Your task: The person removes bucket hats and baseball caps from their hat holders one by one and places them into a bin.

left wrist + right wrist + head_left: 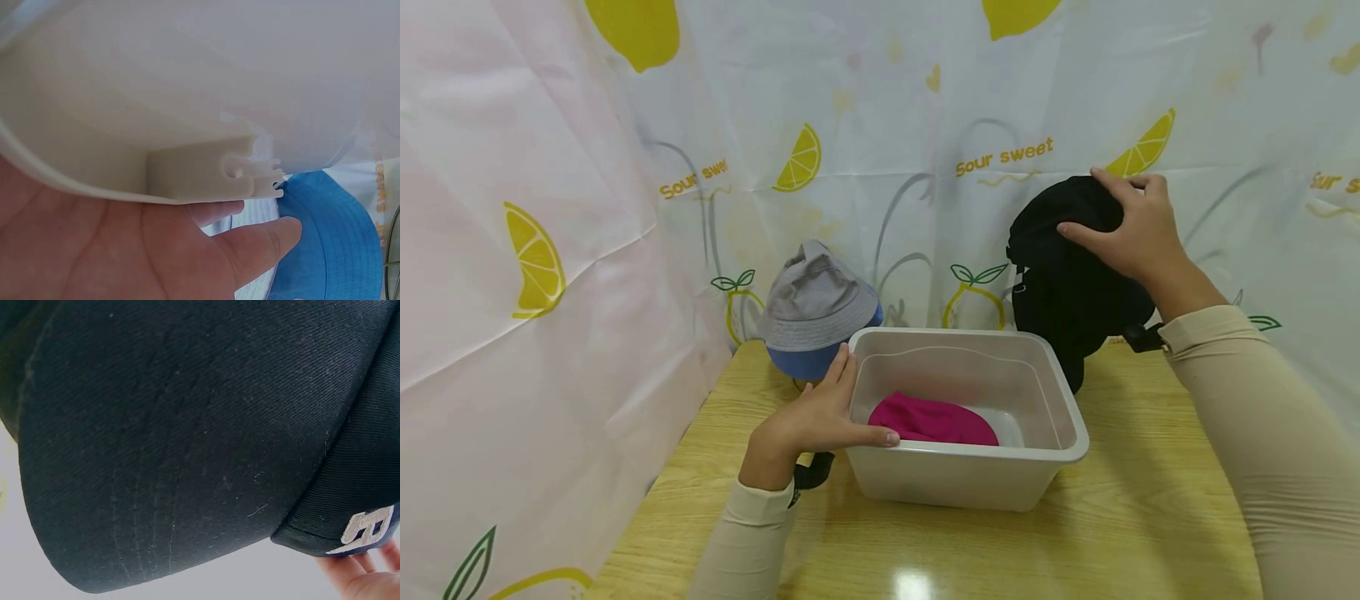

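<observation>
My right hand point(1138, 225) grips the top of a black cap point(1063, 208), thumb on the near side and fingers around the crown. Its wide brim point(187, 437) and a white embroidered letter point(369, 529) show in the right wrist view. More black fabric extends below the hand, behind the bin. A beige plastic bin point(955, 483) stands in front with a magenta cap point(932, 419) lying inside. My left hand point(816, 417) rests at the bin's left front corner, thumb along the front rim and fingers extended along the left side.
A grey bucket hat point(820, 300) with a blue lower band stands behind the bin at the left, on a thin wire support partly hidden. The wooden table point(760, 533) meets lemon-printed curtains point(880, 100) at the back and left.
</observation>
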`<state>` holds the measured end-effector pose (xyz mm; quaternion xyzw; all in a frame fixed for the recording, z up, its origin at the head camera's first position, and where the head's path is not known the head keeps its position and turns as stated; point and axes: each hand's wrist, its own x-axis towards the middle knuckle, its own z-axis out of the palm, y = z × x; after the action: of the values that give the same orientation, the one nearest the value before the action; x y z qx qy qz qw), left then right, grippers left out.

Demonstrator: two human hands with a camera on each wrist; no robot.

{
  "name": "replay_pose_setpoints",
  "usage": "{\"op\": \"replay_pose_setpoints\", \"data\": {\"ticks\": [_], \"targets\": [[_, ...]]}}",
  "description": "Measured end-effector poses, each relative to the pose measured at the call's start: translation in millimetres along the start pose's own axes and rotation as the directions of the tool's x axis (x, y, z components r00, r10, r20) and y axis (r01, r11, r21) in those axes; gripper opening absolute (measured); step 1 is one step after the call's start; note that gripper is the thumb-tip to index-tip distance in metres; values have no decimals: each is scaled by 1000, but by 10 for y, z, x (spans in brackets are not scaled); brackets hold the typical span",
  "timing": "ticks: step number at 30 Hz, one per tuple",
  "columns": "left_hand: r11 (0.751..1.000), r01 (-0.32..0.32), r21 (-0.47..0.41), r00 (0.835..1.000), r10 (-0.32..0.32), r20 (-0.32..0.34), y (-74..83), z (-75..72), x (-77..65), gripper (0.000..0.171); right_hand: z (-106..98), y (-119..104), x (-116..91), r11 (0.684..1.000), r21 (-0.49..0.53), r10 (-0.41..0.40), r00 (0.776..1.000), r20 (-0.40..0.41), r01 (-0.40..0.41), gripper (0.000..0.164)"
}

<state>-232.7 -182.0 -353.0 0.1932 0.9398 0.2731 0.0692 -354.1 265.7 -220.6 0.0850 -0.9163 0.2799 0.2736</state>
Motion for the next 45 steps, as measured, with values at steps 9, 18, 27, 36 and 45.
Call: {"op": "replay_pose_setpoints", "data": {"ticks": [9, 18, 27, 36, 45], "targets": [[1000, 12, -9, 1000, -12, 10, 4, -6, -1, 143, 25, -124, -31, 997, 33, -63, 998, -3, 63, 88], [1000, 0, -13, 1000, 0, 12, 0, -5, 3, 143, 99, -287, -125, 988, 51, -147, 989, -12, 147, 89], [1000, 18, -11, 1000, -17, 23, -22, 11, 17, 142, 180, -408, -199, 973, 62, -221, 975, -32, 222, 89], [1000, 12, -15, 1000, -12, 16, -24, 11, 8, 141, 269, -489, -256, 961, 77, -263, 964, -44, 266, 88], [1000, 11, -22, 1000, -10, 18, -7, 5, 3, 141, 360, -545, -327, 944, 79, -318, 947, -37, 320, 87]]}}
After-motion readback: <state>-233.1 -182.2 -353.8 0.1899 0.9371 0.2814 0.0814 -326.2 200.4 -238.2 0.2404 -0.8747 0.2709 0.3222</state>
